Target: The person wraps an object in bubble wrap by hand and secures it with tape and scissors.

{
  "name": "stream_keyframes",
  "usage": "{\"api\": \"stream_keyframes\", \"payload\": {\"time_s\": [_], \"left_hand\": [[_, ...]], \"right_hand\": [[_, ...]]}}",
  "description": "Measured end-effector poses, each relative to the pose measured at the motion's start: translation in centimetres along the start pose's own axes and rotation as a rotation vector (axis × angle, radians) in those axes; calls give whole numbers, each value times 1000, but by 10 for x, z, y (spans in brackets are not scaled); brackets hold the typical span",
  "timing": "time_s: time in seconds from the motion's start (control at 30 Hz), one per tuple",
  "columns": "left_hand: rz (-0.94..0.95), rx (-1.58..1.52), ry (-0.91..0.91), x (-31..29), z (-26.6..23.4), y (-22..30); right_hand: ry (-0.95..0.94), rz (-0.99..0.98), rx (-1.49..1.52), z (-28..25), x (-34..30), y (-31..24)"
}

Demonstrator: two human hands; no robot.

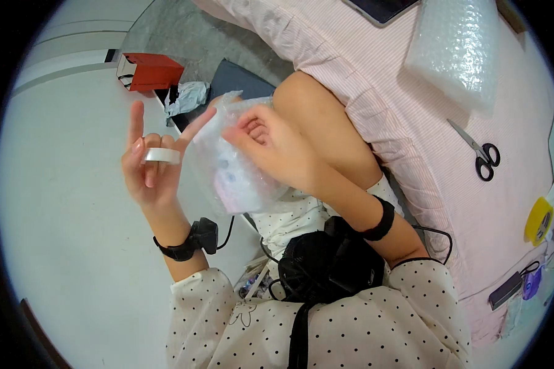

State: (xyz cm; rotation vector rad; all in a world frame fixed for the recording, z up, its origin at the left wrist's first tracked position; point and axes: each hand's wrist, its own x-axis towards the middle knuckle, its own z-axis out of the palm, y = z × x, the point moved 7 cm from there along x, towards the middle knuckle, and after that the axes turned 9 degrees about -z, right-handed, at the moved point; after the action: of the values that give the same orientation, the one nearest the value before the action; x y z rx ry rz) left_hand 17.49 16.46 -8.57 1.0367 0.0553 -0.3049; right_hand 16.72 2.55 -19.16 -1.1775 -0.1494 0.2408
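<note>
Remote feed, my log: left hand (156, 183) has a white ring (162, 155) around two curled middle fingers, index and little fingers extended. Right hand (272, 142) half-curled over the clear-wrapped bundle (231, 178) at the lap; I cannot tell whether it grips.

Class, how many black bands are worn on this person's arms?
2: one black band around the left wrist, another black band around the right forearm. The polka-dot sleeves could hide more.
</note>
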Motion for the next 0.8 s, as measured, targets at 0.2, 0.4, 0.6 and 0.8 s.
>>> {"api": "stream_keyframes", "payload": {"time_s": [0.2, 0.4, 0.6, 0.8], "left_hand": [[-23, -60, -91, -3, 8, -1], [-130, 120, 147, 1, -1, -19], [-224, 408, 239, 8, -8, -17], [-197, 440, 173, 14, -4, -22]], "right_hand": [[-126, 112, 187, 5, 4, 29], [-158, 109, 231, 5, 5, 26], [-102, -353, -323, -6, 5, -11], [-177, -458, -426, -3, 2, -17]]}}
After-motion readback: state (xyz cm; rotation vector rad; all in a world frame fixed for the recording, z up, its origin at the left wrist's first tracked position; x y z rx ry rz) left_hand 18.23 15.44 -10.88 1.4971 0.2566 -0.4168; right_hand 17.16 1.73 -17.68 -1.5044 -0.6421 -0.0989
